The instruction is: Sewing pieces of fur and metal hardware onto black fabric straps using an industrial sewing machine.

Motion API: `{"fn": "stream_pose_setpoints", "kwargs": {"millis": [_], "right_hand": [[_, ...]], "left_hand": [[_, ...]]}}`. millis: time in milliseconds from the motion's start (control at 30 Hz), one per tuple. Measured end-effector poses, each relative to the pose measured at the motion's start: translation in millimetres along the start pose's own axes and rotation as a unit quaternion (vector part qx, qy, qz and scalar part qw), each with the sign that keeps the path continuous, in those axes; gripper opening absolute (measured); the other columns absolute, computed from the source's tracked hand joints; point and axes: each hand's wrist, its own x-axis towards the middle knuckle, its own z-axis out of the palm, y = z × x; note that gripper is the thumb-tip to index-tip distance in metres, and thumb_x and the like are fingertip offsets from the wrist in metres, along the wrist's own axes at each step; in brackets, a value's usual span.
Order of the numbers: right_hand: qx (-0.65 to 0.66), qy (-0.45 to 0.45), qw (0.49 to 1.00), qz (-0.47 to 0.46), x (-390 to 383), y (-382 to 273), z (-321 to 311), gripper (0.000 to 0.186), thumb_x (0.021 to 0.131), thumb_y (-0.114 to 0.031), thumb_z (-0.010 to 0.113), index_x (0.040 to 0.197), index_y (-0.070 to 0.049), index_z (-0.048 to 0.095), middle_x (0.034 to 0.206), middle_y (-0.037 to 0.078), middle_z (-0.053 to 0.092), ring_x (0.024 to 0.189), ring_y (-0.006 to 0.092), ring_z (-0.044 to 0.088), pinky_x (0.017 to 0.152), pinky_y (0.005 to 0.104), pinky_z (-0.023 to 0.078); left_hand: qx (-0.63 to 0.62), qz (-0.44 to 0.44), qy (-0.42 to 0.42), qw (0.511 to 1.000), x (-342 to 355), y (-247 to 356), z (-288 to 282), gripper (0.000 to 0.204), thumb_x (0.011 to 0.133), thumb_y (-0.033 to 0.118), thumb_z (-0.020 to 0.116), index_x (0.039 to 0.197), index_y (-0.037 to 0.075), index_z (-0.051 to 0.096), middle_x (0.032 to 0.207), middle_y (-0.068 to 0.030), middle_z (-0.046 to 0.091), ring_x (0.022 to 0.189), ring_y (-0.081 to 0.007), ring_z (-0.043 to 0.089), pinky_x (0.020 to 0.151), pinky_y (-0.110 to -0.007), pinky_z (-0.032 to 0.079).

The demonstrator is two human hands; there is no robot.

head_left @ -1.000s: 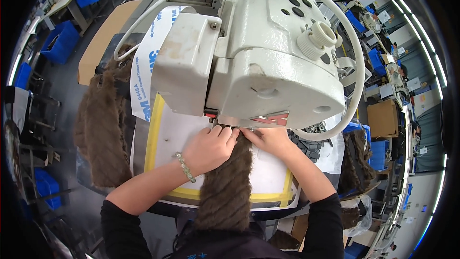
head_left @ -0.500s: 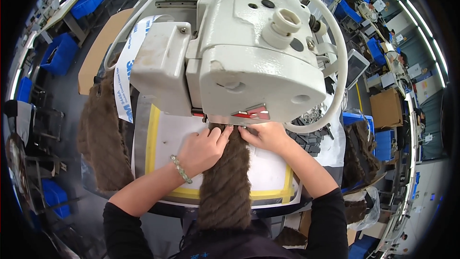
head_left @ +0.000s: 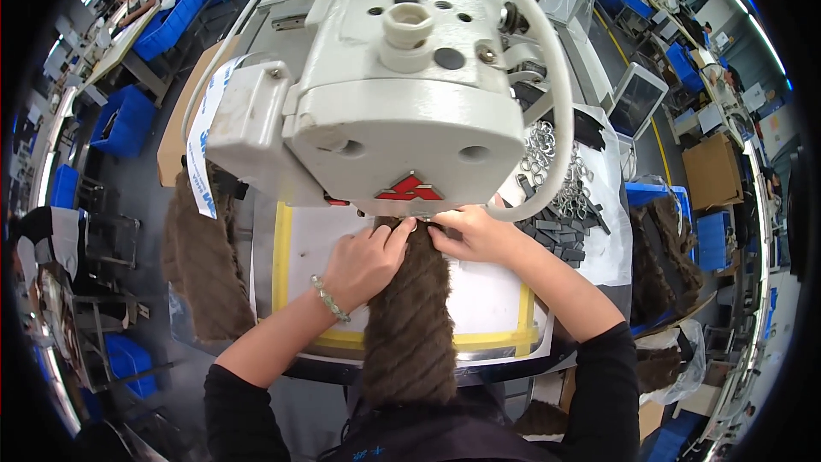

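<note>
A long brown fur strip [head_left: 410,325] runs from the front of the machine toward my body. Its far end lies under the head of a white industrial sewing machine [head_left: 410,137]. My left hand [head_left: 366,265] holds the strip by its left edge, index finger reaching to the far end. From the other side, my right hand [head_left: 470,234] grips the right edge with thumb and fingers. Something small and shiny shows between the fingertips, too small to name. The machine head hides the needle area and the strip's far tip.
More fur [head_left: 205,265] hangs at the left of the yellow-taped white work plate [head_left: 321,235]. Dark rectangular pieces [head_left: 556,235] and metal rings and clasps [head_left: 552,162] lie at the right. A blue bin [head_left: 680,192] with fur stands beyond. The machine's curved white tube [head_left: 560,94] arches near my right hand.
The view has shifted and turned, so the machine head appears farther left and more of the metal clasps shows. Both hands keep their hold on the fur strip at nearly the same place.
</note>
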Motion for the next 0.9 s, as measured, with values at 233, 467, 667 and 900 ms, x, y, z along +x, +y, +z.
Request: {"fn": "stream_pose_setpoints", "kwargs": {"millis": [233, 467, 667, 900], "right_hand": [[-0.076, 0.014, 0.997, -0.002, 6.9, -8.3, -6.6, 0.021, 0.069, -0.019, 0.069, 0.088, -0.014, 0.063, 0.071, 0.001, 0.060, 0.061, 0.0228, 0.062, 0.054, 0.0348, 0.048], [-0.067, 0.027, 0.997, -0.016, 7.7, -2.2, -3.8, 0.024, 0.068, -0.020, 0.070, 0.092, -0.015, 0.065, 0.069, 0.002, 0.061, 0.059, 0.0232, 0.062, 0.056, 0.0357, 0.048], [-0.088, 0.030, 0.995, -0.029, 4.7, 4.4, 0.6, 0.026, 0.069, -0.022, 0.070, 0.095, -0.018, 0.066, 0.067, 0.002, 0.060, 0.052, 0.0240, 0.060, 0.054, 0.0343, 0.046], [-0.094, 0.034, 0.994, -0.034, 3.4, 0.3, 1.5, 0.025, 0.069, -0.023, 0.070, 0.093, -0.017, 0.067, 0.067, 0.001, 0.061, 0.050, 0.0224, 0.059, 0.054, 0.0336, 0.046]], "left_hand": [[-0.002, 0.006, -0.001, 1.000, 4.3, 1.9, -2.9, 0.034, 0.079, 0.014, 0.067, 0.113, 0.010, 0.067, 0.065, 0.0017, 0.051, 0.057, -0.0126, 0.055, 0.044, -0.028, 0.044], [0.043, 0.015, -0.017, 0.999, -0.5, 3.9, -2.3, 0.037, 0.081, 0.013, 0.062, 0.117, 0.005, 0.064, 0.065, 0.0019, 0.047, 0.058, -0.0118, 0.052, 0.044, -0.026, 0.041], [0.046, 0.014, -0.030, 0.998, 2.4, 5.1, -4.5, 0.038, 0.081, 0.013, 0.062, 0.118, 0.005, 0.064, 0.065, 0.0018, 0.048, 0.057, -0.0118, 0.052, 0.043, -0.026, 0.041], [-0.002, -0.010, -0.055, 0.998, 2.4, 6.2, -9.3, 0.035, 0.082, 0.008, 0.063, 0.116, 0.002, 0.063, 0.068, -0.0042, 0.058, 0.058, -0.0188, 0.058, 0.050, -0.032, 0.047]]}}
